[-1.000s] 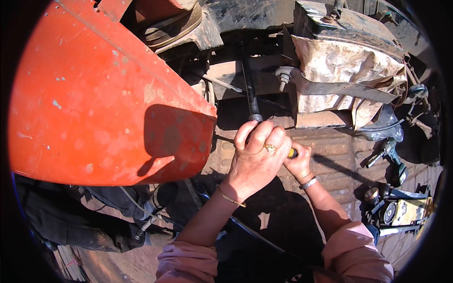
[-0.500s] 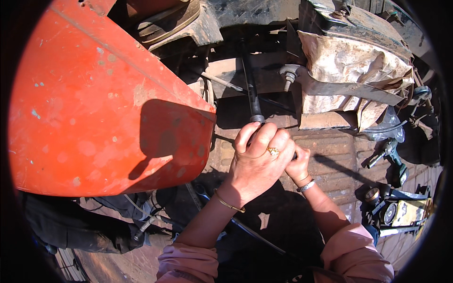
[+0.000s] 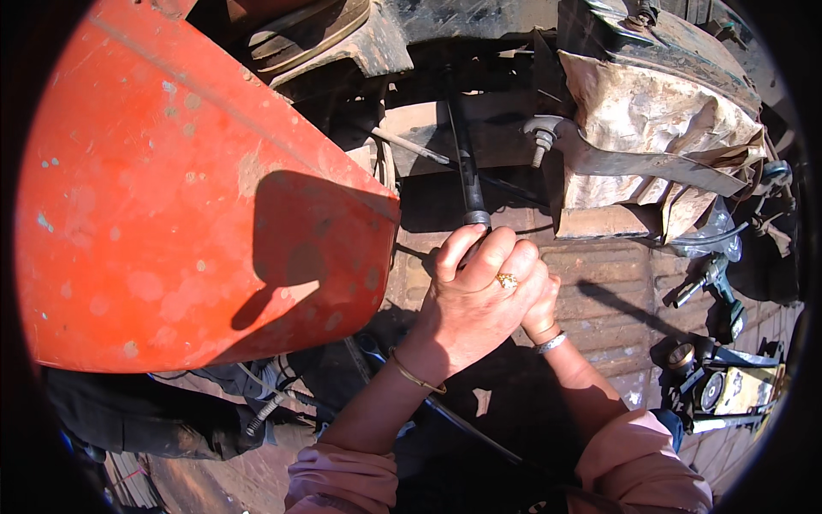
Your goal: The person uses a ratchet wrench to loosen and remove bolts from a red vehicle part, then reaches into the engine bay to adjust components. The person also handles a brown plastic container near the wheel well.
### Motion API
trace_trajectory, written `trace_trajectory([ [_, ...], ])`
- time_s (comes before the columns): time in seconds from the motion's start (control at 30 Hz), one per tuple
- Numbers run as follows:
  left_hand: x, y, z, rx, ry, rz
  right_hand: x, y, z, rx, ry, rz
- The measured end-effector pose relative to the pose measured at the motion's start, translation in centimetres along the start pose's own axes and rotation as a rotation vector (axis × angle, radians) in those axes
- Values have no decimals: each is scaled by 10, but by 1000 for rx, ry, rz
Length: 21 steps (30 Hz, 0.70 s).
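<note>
Both hands (image 3: 486,298), pressed together, grip the black tool (image 3: 469,176)

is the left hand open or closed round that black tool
Closed: the left hand has its thumb and fingers curled around the black tool, just below the collar on its shaft.

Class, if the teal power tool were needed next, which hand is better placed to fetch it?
Probably the right hand: it is nearer the teal power tool, though partly hidden behind the left hand, which is farther away and closed around the black-shafted tool.
</note>
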<state>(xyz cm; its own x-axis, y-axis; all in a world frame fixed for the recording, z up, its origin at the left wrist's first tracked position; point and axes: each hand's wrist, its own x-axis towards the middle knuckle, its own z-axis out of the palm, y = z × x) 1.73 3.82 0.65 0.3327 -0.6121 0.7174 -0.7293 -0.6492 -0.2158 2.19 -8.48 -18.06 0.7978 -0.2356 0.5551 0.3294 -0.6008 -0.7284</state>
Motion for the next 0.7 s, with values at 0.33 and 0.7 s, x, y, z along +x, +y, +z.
trace_trajectory([
  [0.33, 2, -4, -9, 39, -93, 35, -5, -40, 33, 12, 182, 187],
  [0.7, 12, -4, -13, -90, -24, 50, -13, -24, 39, 115, 60, 84],
])
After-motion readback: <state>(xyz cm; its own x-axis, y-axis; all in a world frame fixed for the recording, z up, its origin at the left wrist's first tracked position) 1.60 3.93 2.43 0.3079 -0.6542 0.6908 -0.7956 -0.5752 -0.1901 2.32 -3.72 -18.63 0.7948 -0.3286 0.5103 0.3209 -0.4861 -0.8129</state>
